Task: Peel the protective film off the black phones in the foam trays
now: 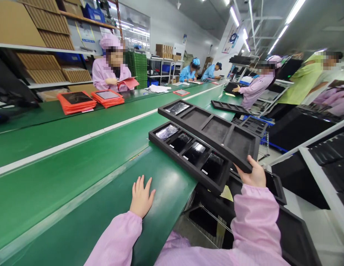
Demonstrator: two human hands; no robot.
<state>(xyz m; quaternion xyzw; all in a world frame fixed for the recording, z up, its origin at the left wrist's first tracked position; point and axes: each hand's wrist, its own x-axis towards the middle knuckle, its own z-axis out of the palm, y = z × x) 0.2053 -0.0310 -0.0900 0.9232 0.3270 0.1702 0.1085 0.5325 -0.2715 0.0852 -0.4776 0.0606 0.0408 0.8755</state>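
My right hand (253,173) grips the near corner of a black foam tray (213,127), thumb on top. One shiny screen panel (177,108) lies in that tray's far compartment; its other visible compartments are bare. Tilted, this tray hangs partly over a second black foam tray (174,149), which rests at the edge of the green bench (166,207). Several dark glossy panels (194,152) with small white labels fill the lower tray. My left hand (142,196) lies flat on the bench, fingers spread, holding nothing.
Stacks of red-orange sleeves (76,102) stand across the conveyor (105,147), by a co-worker in pink (111,72). Another black tray (230,107) lies farther along. More black trays (292,232) are at my right, below bench height. Other workers sit or stand along the line.
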